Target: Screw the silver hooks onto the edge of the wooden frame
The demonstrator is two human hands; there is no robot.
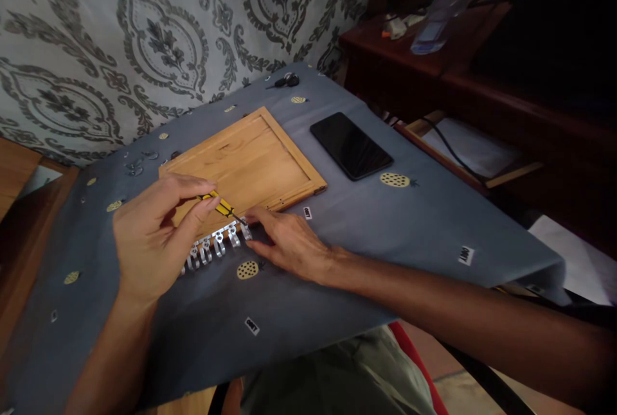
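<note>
My left hand (157,232) pinches a small yellow-and-black screwdriver (222,207) by its handle. The screwdriver slants down to the right, its tip at the end of a metal hook rail (219,243). This rail, with several silvery hooks, runs along the near edge of a wooden board (250,158) with a raised frame, lying on the table. My right hand (296,245) has its thumb and index finger around the rail's rightmost hook. Whether a screw sits under the tip is too small to tell. My left hand hides the rail's left end.
A black phone (351,145) lies right of the board on the grey-blue tablecloth (424,222). Keys (286,81) lie at the far corner; small clear items (139,163) lie left of the board. A dark wooden desk (434,87) with a plastic bottle (431,33) stands at right.
</note>
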